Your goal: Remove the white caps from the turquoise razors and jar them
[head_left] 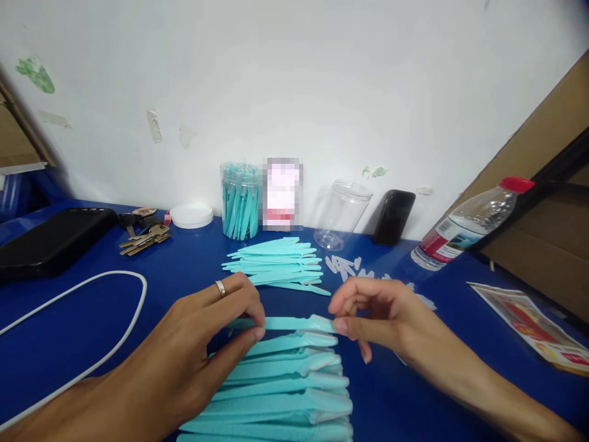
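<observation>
A turquoise plastic stick (288, 323) lies level between my hands, above a row of similar sticks (280, 387) laid side by side near the front. My left hand (202, 344), with a ring on one finger, pinches its left part between thumb and fingers. Thumb and fingertips of my right hand (380, 313) close on its right end, which has a pale clear cover. Behind my hands is a loose pile of turquoise sticks (276, 261). Small translucent pieces (343, 267) are scattered behind my right hand, which partly hides them.
A jar of turquoise sticks (240, 202), an empty clear jar (343, 212) and a phone (394, 218) stand by the wall. Right is a bottle (469, 227); left are a white lid (191, 215), keys (150, 236), a black device (55, 239) and a white cable (105, 362).
</observation>
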A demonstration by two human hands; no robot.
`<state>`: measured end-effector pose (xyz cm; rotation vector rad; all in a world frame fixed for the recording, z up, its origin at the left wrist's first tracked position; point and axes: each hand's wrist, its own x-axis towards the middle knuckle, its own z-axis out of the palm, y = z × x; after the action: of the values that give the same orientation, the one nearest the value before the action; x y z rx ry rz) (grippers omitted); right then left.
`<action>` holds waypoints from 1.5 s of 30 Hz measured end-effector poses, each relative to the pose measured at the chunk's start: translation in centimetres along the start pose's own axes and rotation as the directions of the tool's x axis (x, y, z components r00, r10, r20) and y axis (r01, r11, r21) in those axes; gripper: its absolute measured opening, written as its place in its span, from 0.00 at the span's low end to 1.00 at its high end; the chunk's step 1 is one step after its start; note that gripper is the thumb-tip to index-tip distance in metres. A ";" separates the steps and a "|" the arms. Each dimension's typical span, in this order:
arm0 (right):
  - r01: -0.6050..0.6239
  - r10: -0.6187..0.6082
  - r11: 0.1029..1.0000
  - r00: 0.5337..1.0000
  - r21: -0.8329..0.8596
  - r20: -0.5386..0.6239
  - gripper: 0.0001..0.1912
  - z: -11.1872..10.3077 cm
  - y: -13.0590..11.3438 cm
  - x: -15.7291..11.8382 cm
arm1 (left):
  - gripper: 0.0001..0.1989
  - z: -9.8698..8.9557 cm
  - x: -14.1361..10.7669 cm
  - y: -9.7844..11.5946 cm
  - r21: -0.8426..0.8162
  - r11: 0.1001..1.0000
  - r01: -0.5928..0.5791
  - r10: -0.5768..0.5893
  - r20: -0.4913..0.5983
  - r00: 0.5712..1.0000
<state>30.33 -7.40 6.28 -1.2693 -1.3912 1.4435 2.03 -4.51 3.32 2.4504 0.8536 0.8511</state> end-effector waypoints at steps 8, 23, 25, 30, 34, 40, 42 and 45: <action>0.026 -0.033 0.962 0.999 -0.273 -0.021 0.07 0.1 0.9 0.0 | 0.09 0.4 0.3 -0.2 -0.026 0.997 0.079 -0.076 0.115 0.990; 0.163 -0.371 0.773 0.900 -0.614 -0.228 0.14 -2.0 0.8 0.7 | 0.10 0.3 0.6 -0.8 0.026 0.992 0.126 -0.126 -0.001 0.992; 0.159 -0.472 0.674 0.844 -0.722 -0.255 0.13 -3.1 0.8 1.2 | 0.11 0.3 0.8 -1.2 0.032 0.988 0.150 -0.149 -0.044 0.988; 0.029 -0.543 0.380 0.816 -0.925 -0.198 0.10 -5.9 1.1 2.3 | 0.11 0.4 0.8 -2.5 0.128 0.984 0.126 -0.114 -0.095 0.989; -0.114 -0.383 0.194 0.906 -0.974 -0.182 0.11 -7.0 1.4 3.0 | 0.14 0.7 0.6 -3.8 0.207 0.975 0.077 -0.062 -0.080 0.995; -0.078 -0.229 0.131 0.968 -0.988 -0.106 0.10 -6.4 1.5 2.9 | 0.18 0.8 0.5 -4.6 0.263 0.965 -0.007 0.007 0.001 1.000; -0.075 -0.184 0.110 0.978 -0.991 -0.094 0.11 -6.1 1.4 2.8 | 0.18 0.6 0.5 -4.6 0.276 0.961 -0.027 0.022 0.023 1.000; -0.080 -0.192 0.097 0.977 -0.992 -0.098 0.09 -5.7 1.4 2.7 | 0.13 0.4 0.5 -4.8 0.286 0.958 -0.006 -0.002 0.029 1.000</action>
<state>35.44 -3.63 4.99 -2.0236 -2.3525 -0.0475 0.68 -0.75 0.62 2.7037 1.0267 0.7341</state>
